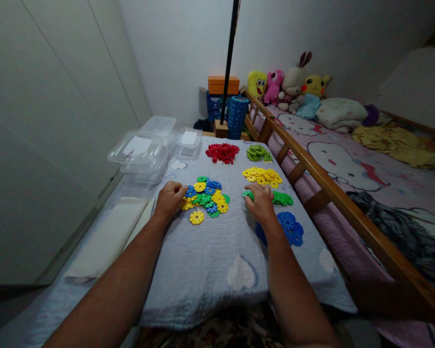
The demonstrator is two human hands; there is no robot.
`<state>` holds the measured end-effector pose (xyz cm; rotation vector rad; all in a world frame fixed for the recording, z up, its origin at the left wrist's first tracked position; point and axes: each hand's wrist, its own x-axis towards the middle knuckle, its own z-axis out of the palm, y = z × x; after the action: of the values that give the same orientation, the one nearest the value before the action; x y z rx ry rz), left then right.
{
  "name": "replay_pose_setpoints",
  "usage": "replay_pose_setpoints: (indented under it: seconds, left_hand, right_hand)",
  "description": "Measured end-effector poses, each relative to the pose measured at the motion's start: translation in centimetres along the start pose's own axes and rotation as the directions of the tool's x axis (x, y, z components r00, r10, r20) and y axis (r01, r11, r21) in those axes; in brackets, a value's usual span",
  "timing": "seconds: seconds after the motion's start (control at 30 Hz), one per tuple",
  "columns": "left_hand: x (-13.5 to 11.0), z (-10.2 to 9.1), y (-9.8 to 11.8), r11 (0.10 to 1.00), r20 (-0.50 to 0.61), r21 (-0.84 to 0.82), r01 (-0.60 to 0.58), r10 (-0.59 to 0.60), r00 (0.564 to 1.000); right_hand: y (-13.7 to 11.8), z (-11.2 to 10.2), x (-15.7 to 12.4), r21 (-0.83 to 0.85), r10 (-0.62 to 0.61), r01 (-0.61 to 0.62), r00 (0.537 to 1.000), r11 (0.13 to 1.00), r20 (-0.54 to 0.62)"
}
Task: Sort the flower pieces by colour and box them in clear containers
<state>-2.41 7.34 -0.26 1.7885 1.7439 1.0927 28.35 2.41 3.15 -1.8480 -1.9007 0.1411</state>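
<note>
My left hand (169,199) rests at the left edge of a mixed pile of notched plastic discs (205,199) in yellow, blue and green. Its fingers are curled in, and whatever they hold is hidden. A single yellow disc (196,217) lies just in front of that pile. My right hand (261,202) is over the left part of the green disc pile (283,198), with a green disc (248,194) between thumb and fingers. Blue discs (290,227) lie nearer to me, partly covered by my right forearm. Beyond the right hand is a yellow disc pile (263,176).
Farther back sit red pieces (223,152) and light green pieces (258,153). Clear plastic containers (141,152) are stacked at the left, behind a folded cream cloth (108,234). A wooden bed rail (311,164) borders the table's right side. A black pole (229,63) rises behind.
</note>
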Motion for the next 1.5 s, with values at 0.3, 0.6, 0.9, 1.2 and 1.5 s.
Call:
replay_pose_setpoints:
  seconds: [0.3, 0.6, 0.9, 1.2, 1.5]
  left_hand:
    - [0.0, -0.1, 0.1, 1.0, 0.002, 0.009, -0.008, 0.008, 1.0]
    - [0.2, -0.1, 0.1, 1.0, 0.018, 0.025, 0.001, -0.001, 1.0]
    - [0.0, 0.0, -0.1, 0.999, 0.026, 0.025, 0.02, -0.021, 0.999]
    - [0.1, 0.0, 0.0, 1.0, 0.023, 0.007, 0.011, -0.011, 1.0]
    - [0.0, -0.1, 0.1, 1.0, 0.025, 0.008, 0.019, -0.019, 0.999]
  right_hand:
    - [-3.4, 3.4, -0.1, -0.005, -0.154, 0.161, 0.957, 0.987, 0.246]
    - [-3.6, 3.3, 0.2, -0.024, -0.186, 0.198, 0.952, 0.98, 0.244]
    - [-0.3, 0.7, 0.3, -0.106, -0.014, 0.015, 1.0, 0.994, 0.009]
    - [2.5, -0.1, 0.3, -0.151, 0.101, -0.113, 0.992, 0.982, -0.08]
    - [2.3, 0.2, 0.2, -0.17, 0.138, -0.15, 0.987, 0.974, -0.077]
